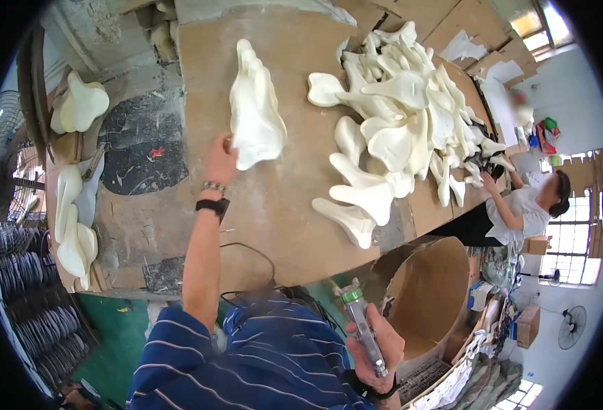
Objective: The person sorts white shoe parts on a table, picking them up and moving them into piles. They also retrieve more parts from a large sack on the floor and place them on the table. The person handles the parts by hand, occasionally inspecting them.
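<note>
A stack of cream bicycle saddle pads [260, 123], apparently foam, lies lengthwise on the brown cardboard table cover [295, 198]. My left hand [221, 161] is at the stack's near left corner, fingers curled against the edge of a pad; the fingertips are partly hidden. Down by my right side, away from the table, my right hand [378, 344] is wrapped round a grey hand tool [366, 328] with a green ring near its top end. Its exact kind cannot be made out. To the right of the stack rises a large loose heap of similar pads [400, 130].
More cream pads [76, 236] lie along the table's left edge. A dark worn patch [144, 140] holds a red scrap. A black cable [254, 249] crosses the near edge. A large cardboard-lined bin [430, 301] stands at right. Beyond the heap, a co-worker [520, 212] reaches toward it.
</note>
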### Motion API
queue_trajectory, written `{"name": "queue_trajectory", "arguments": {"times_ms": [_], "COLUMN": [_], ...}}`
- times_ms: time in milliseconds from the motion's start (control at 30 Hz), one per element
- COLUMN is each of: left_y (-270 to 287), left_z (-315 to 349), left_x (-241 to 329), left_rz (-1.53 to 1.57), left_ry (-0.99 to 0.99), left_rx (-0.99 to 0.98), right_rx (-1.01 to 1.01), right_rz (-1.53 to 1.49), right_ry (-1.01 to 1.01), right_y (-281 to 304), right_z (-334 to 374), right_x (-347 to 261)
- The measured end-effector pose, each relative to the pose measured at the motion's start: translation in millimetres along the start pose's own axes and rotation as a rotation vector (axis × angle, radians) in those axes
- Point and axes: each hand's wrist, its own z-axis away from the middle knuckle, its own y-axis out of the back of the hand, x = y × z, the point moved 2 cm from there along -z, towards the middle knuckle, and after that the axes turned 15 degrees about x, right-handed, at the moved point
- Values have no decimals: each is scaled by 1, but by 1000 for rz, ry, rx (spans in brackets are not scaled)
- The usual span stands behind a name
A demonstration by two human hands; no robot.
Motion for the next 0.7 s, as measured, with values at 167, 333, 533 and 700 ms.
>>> {"name": "queue_trajectory", "arguments": {"times_ms": [167, 333, 533, 700], "left_y": [86, 102, 7, -58], "left_z": [11, 25, -10, -36], "left_x": [-21, -44, -3, 5], "left_rz": [-157, -189, 36, -159], "left_ry": [-106, -89, -382, -338], "left_rx": [128, 89, -38, -158], "right_rx": [-198, -63, 244, 87], "right_rz": [88, 108, 522, 23], "right_ry": [-70, -57, 266, -35], "right_y": [0, -2, -3, 4], "right_z": [-8, -10, -5, -3], "right_x": [7, 3, 0, 7]}}
